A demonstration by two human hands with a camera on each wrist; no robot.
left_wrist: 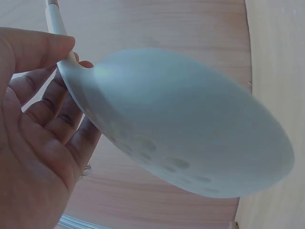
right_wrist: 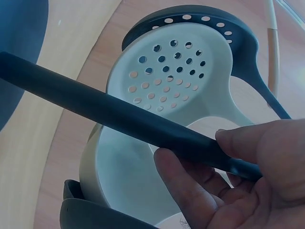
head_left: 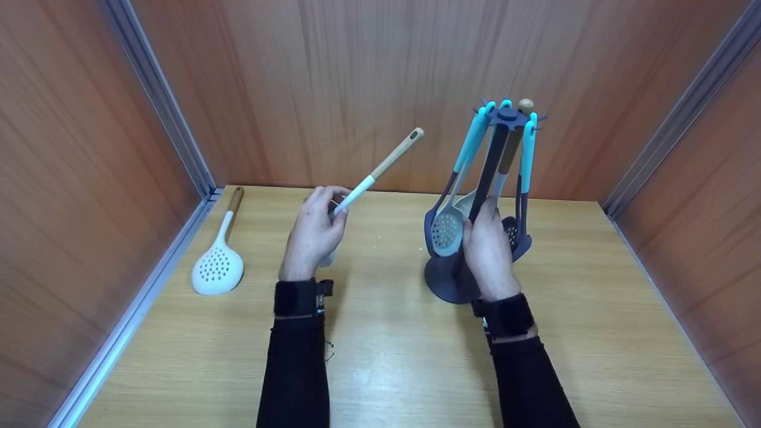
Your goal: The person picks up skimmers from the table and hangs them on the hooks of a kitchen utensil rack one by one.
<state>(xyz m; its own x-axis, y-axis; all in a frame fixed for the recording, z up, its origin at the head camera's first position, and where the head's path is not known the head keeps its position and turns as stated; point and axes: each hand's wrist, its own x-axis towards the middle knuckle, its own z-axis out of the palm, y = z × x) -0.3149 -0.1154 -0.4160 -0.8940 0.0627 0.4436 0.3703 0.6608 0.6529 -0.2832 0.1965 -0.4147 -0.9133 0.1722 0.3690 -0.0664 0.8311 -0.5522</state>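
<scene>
My left hand point(head_left: 315, 229) pinches a white slotted spoon point(head_left: 359, 193) by its neck, above the table. Its wooden handle end tilts up to the right, and in the left wrist view its head with holes point(left_wrist: 190, 119) fills the middle. My right hand point(head_left: 490, 249) grips the post point(right_wrist: 119, 114) of a dark utensil stand point(head_left: 445, 282), thumb on one side and fingers on the other. Around the post hang several utensils, among them a pale skimmer point(head_left: 447, 232) with a turquoise handle. The right hand hides part of the stand's base.
A white skimmer point(head_left: 217, 267) with a wooden handle lies at the table's left side. Wooden panels point(head_left: 368, 89) enclose the back and both sides, with metal strips point(head_left: 172, 113) at the corners. The tabletop point(head_left: 380, 345) stretches toward me between my forearms.
</scene>
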